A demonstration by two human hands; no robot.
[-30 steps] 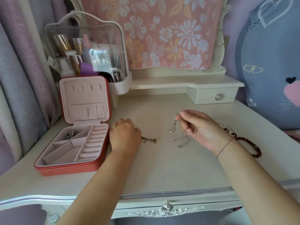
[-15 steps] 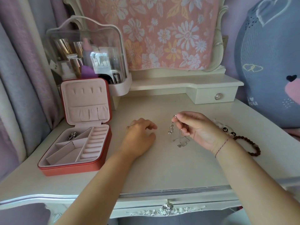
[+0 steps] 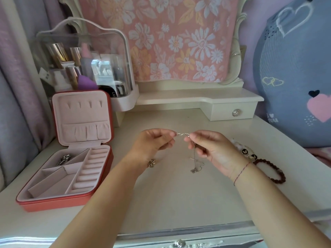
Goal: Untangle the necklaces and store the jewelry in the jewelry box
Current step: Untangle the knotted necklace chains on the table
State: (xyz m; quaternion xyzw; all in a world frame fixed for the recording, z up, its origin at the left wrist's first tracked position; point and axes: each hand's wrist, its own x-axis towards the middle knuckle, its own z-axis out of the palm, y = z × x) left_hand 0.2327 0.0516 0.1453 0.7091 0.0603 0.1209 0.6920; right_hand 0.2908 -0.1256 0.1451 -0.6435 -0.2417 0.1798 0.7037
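Blue cushion [image 3: 286,77], far right, reads "I YOU" round a heart. One red jewelry box [image 3: 53,205] lies open at left, one silver piece [image 3: 64,159] in its far-left compartment. Left hand [image 3: 152,144] and right hand [image 3: 213,151] each pinch the top of one necklace [image 3: 182,134]; its chain hangs below. One brown bracelet [image 3: 276,177] lies right.

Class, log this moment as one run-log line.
phase: untangling | left hand: pinches necklace | right hand: pinches necklace | box: open | gold piece: on table
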